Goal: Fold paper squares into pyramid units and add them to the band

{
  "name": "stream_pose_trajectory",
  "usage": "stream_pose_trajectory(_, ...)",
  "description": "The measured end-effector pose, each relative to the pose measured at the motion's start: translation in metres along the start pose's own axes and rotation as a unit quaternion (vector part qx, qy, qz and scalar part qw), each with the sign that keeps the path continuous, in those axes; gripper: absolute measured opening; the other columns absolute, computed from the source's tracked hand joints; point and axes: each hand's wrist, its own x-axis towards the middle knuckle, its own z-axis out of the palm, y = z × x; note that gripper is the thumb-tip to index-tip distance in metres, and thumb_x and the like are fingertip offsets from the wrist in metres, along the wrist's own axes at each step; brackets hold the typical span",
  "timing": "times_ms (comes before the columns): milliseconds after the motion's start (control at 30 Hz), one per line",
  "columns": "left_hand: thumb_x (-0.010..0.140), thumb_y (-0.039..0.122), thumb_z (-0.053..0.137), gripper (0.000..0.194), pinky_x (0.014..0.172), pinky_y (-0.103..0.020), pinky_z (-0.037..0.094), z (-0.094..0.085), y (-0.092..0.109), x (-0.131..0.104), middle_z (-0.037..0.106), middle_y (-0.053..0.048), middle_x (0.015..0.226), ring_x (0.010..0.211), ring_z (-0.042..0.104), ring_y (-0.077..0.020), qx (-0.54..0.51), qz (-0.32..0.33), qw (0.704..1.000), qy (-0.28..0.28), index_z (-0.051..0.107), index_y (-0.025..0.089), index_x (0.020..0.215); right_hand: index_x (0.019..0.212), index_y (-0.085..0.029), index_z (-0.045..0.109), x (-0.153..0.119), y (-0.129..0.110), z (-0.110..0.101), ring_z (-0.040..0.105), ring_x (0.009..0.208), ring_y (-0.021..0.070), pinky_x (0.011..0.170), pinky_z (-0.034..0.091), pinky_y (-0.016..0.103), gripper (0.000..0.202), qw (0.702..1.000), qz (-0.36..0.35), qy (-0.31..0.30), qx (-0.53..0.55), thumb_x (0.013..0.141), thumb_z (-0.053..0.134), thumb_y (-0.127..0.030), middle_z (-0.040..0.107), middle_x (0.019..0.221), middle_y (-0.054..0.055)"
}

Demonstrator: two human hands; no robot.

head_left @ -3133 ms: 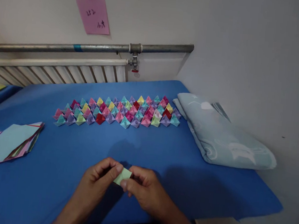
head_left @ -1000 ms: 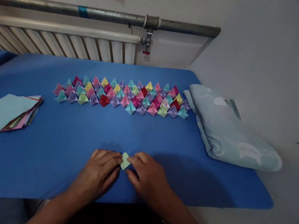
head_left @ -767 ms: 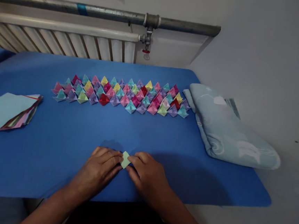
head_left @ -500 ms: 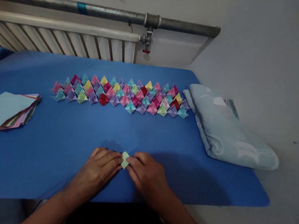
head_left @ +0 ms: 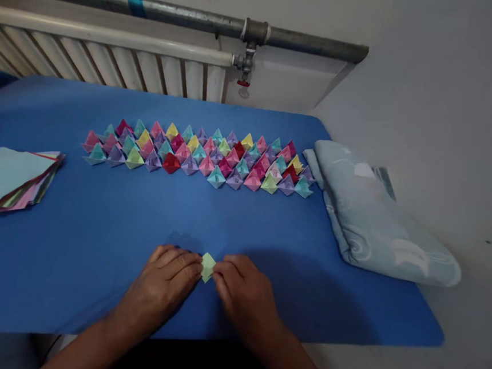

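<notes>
On inspection, both hands were closed at the fingertips on one small light-green folded paper, near the tabletop's near edge: the left hand pinched its left corner, the right hand its right corner. The piece was partly worked, creased down the middle into a small diamond, without the raised peak seen on the finished paper boats. Those stood at the far side in close, staggered rows of mixed colours; the nearest row was partial, lying toward the right. Unfolded coloured sheets lay stacked at the left, a folded light-blue blanket at the right. Whether the paper touched the tabletop could not be determined.
</notes>
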Motion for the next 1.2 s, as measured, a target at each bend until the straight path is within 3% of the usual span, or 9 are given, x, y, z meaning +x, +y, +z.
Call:
stream_pose_trajectory(267, 0.097, 0.026, 0.045, 0.024, 0.076, -0.035, 0.038, -0.001, 0.009, 0.008, 0.067, -0.003, 0.091, 0.082, 0.058, -0.0180, -0.028, -0.096, 0.995, 0.017, 0.067, 0.020, 0.091, 0.082, -0.017, 0.062, 0.008, -0.002, -0.002, 0.060, 0.080, 0.0183, 0.070, 0.047, 0.029, 0.014, 0.999, 0.029, -0.015, -0.012, 0.091, 0.052, -0.013, 0.064, 0.087, 0.006)
stream_pose_trajectory(500, 0.098, 0.030, 0.044, 0.026, 0.074, -0.036, 0.035, 0.001, 0.016, 0.009, 0.065, -0.003, 0.086, 0.079, 0.055, -0.0184, -0.009, -0.162, 0.987, 0.012, 0.068, 0.023, 0.089, 0.083, -0.017, 0.060, 0.015, -0.005, -0.004, 0.059, 0.083, 0.0198, 0.073, 0.048, 0.032, 0.007, 0.996, 0.068, -0.054, -0.002, 0.089, 0.057, -0.015, 0.063, 0.091, 0.006)
stream_pose_trajectory(733, 0.096, 0.033, 0.044, 0.031, 0.071, -0.035, 0.033, 0.003, 0.017, 0.016, 0.062, 0.000, 0.071, 0.070, 0.054, -0.0175, -0.019, -0.217, 0.976, 0.007, 0.064, 0.022, 0.075, 0.081, -0.017, 0.059, 0.021, -0.008, -0.006, 0.060, 0.088, 0.0208, 0.077, 0.049, 0.034, 0.011, 0.996, 0.080, -0.051, 0.005, 0.090, 0.052, -0.016, 0.063, 0.098, 0.009)
stream_pose_trajectory(1200, 0.092, 0.036, 0.050, 0.027, 0.069, -0.036, 0.029, 0.005, 0.014, 0.021, 0.059, 0.001, 0.066, 0.067, 0.053, -0.0193, -0.017, -0.245, 0.969, -0.008, 0.057, 0.022, 0.070, 0.081, -0.018, 0.056, 0.027, -0.007, -0.010, 0.059, 0.086, 0.0215, 0.072, 0.047, 0.033, 0.006, 0.989, 0.123, -0.077, 0.034, 0.085, 0.054, -0.016, 0.062, 0.095, 0.007)
